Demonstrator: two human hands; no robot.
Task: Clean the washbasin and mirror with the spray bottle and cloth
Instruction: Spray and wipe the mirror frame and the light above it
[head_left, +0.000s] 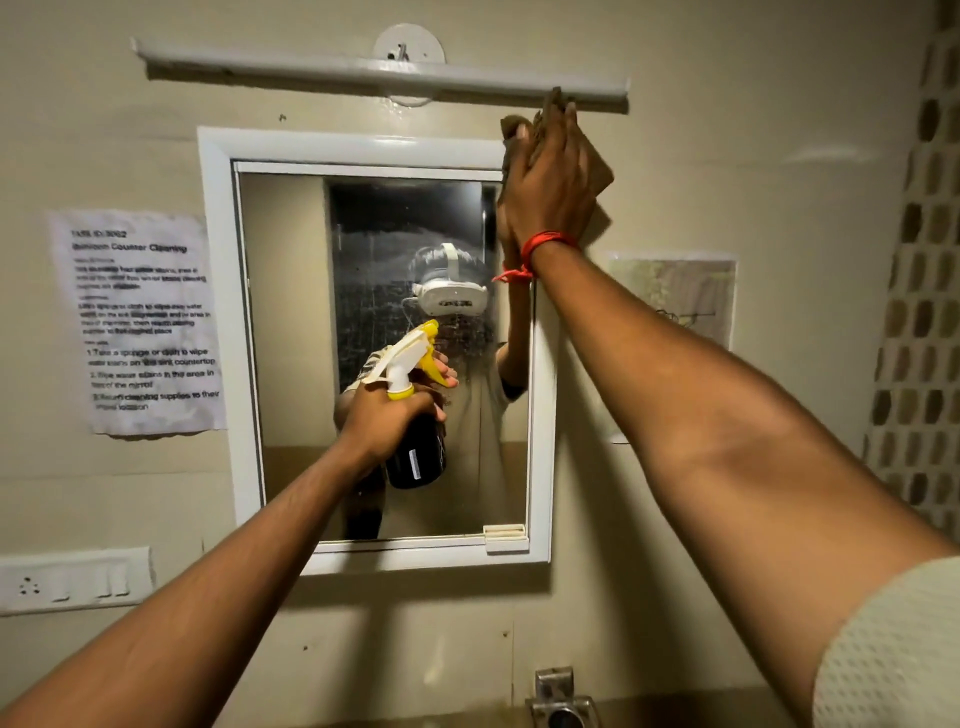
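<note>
A white-framed mirror (291, 322) hangs on the wall ahead, its glass streaked and hazy in the middle. My right hand (550, 182) presses a brown cloth (600, 174) flat against the mirror's top right corner, fingers reaching up to the light fixture. My left hand (379, 421) grips a dark spray bottle (415, 452) with a white and yellow trigger head, held upright in front of the mirror's centre with the nozzle pointing up and left. Only the tap (561, 701) shows at the bottom edge; the washbasin is out of view.
A white tube light (363, 70) is mounted above the mirror. A printed instruction sheet (145, 322) is taped left of the mirror, another paper (680, 296) on the right. A switch panel (72, 579) sits low on the left wall. Patterned tiles (919, 312) line the right edge.
</note>
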